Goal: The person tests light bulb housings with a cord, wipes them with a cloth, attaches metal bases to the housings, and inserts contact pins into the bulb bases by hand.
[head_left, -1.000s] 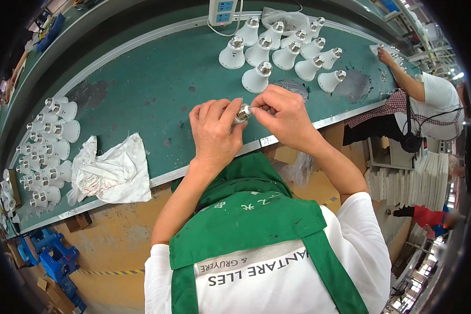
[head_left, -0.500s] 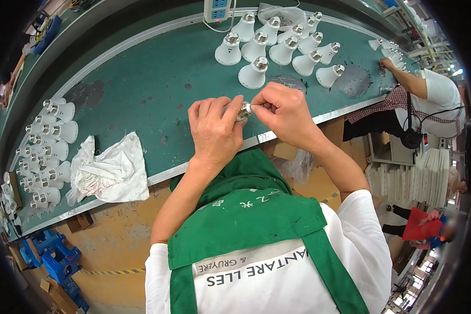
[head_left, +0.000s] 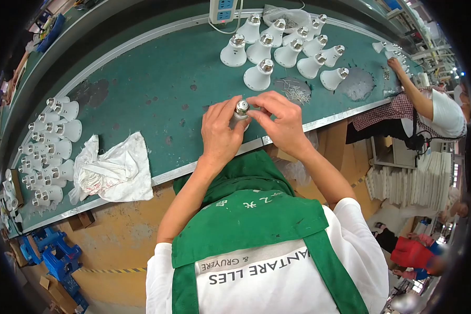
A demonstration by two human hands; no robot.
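Note:
Near the table's front edge, my left hand point(head_left: 222, 128) is wrapped round a light bulb point(head_left: 242, 108), whose silvery screw cap points up toward me. Most of its white body is hidden behind my fingers. At the right side of the cap, my right hand point(head_left: 278, 119) has its thumb and forefinger closed in on the metal. Whether a small part sits between those fingertips cannot be made out. Beyond my hands stand several white bulbs point(head_left: 257, 76) with their caps up. A small pile of thin metal pins point(head_left: 297, 93) lies to the right.
At the left, more bulbs point(head_left: 69, 131) lie in rows beside a crumpled white cloth point(head_left: 118, 170). A power strip point(head_left: 224, 10) and a clear bag point(head_left: 285, 18) are at the back. Another person point(head_left: 439, 112) works at the table's right end.
The bulb in my left hand has turned from pointing right to cap up. My right hand has shifted from a pinch at the cap's end to the cap's side.

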